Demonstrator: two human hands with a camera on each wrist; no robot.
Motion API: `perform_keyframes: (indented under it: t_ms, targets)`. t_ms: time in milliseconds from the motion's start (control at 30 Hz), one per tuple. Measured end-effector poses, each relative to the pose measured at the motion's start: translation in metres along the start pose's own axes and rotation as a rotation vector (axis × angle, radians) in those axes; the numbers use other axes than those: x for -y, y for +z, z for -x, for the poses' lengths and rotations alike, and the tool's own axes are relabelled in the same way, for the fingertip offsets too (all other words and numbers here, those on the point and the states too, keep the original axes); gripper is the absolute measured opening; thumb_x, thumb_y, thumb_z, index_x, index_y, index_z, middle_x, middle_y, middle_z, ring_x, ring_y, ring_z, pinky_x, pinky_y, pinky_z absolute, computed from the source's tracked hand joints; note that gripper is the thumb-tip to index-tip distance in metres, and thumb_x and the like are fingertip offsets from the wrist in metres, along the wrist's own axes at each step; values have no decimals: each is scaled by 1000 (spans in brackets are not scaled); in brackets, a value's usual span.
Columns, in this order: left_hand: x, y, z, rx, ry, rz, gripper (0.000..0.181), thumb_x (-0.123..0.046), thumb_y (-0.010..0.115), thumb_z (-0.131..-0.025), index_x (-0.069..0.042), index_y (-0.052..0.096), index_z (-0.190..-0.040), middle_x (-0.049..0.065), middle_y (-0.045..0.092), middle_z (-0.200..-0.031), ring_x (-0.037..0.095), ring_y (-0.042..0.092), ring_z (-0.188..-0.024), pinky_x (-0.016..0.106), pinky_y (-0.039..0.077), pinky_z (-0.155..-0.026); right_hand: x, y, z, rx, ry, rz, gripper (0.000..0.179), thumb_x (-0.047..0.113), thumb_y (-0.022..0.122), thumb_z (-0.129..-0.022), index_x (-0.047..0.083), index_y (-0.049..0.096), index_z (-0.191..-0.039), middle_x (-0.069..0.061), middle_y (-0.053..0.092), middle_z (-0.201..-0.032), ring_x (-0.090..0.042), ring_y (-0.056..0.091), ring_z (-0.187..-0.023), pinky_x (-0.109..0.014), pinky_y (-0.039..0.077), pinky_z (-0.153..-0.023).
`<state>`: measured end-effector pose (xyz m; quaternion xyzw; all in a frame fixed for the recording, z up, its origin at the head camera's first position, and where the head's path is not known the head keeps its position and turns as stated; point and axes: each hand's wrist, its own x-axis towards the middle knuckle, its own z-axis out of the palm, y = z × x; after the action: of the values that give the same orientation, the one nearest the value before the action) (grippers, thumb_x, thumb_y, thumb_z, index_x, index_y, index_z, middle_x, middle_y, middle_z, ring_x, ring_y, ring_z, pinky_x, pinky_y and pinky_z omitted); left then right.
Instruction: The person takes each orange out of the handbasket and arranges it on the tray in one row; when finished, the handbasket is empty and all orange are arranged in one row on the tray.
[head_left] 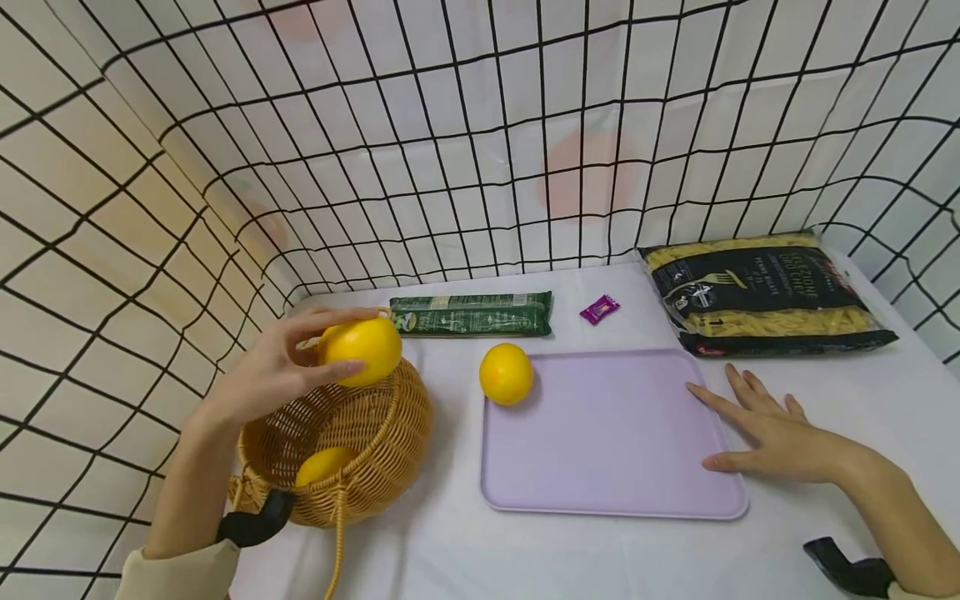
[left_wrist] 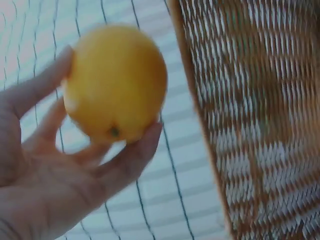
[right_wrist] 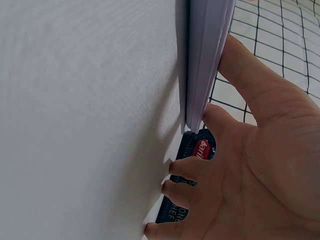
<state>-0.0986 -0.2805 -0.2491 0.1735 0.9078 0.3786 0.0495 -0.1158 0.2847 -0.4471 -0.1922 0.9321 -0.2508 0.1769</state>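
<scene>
Where the wicker basket (head_left: 408, 437) stood, left hand (head_left: 266, 371) gripped a yellow fruit (head_left: 369, 350) near the rim, thumb opposing fingers, likely so its round body wouldn't slip. Second fruit (head_left: 326, 465) lay inside. Third fruit (head_left: 506, 374) (apt to roll, perhaps) sat on the lilac tray (head_left: 615, 454), far-left corner. Right hand (head_left: 780, 437), fingers apart, touched the tray's right edge, seemingly steadying it.

Head view bright; left wrist view dimmer, blurred
</scene>
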Motion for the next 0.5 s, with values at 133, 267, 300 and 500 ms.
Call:
perform_keyframes:
  t_ms: [133,267,300,500]
  targets:
    - [-19,19,-1,-21,-10,-39,57,-20,80,-91,-27,61,-145,3,52,-153,27,58,-122,39,52,-98,1,0,-1,4,5,0,101,50,77,-87,23,21,-166,-40,-5,-166,-65,-7,-150,-91,-6,-102]
    - [-36,37,-1,-46,-13,-31,55,-21,82,-90,-30,64,-141,0,58,-147,25,57,-124,43,53,-96,2,0,-1,3,9,8,101,50,78,-86,22,22,-166,-40,-4,-165,-65,-6,-150,-91,-5,-102]
    - [-40,42,0,-52,-27,-24,55,-22,82,-90,-31,64,-141,-3,58,-147,25,55,-130,44,53,-98,1,0,-1,3,10,8,101,51,78,-86,22,22,-166,-41,-4,-165,-65,-6,-150,-91,-4,-101]
    - [-54,72,0,-84,-103,45,57,-19,83,-89,-36,64,-140,-3,61,-143,30,56,-130,48,55,-100,0,0,-1,6,10,1,101,50,78,-86,23,21,-166,-41,-4,-165,-65,-7,-150,-91,-5,-102]
